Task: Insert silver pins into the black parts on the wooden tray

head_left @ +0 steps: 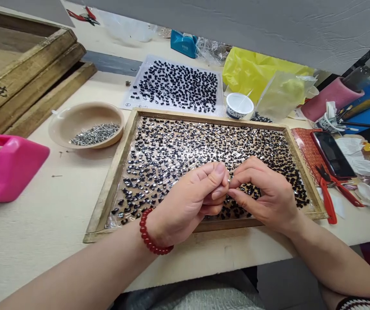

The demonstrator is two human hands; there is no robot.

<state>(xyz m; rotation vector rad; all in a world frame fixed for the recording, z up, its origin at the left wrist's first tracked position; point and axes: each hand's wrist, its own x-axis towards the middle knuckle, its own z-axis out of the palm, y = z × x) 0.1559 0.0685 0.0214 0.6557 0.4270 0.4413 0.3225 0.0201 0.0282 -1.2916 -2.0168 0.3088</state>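
Note:
My left hand [194, 198], with a red bead bracelet [149, 237] at the wrist, is closed, thumb pressed on the curled fingers. My right hand [265, 193] pinches thumb and forefinger together, its tips touching the left fingers. Whatever lies between the fingertips is too small or hidden to name. Both hands are above the front part of a wooden-framed tray [107, 202]. Many small black pieces with shiny spots [178, 150] are spread over the plastic-lined tray.
Left of the tray sit a bowl of metal pins [96, 134] and a pink tape dispenser [10, 172]. Behind it lies a white sheet of black pieces [178, 86] beside a small white cup [239, 105]. Red-handled pliers [328, 198] and a phone [333, 155] lie right. Wooden frames [26, 82] are stacked left.

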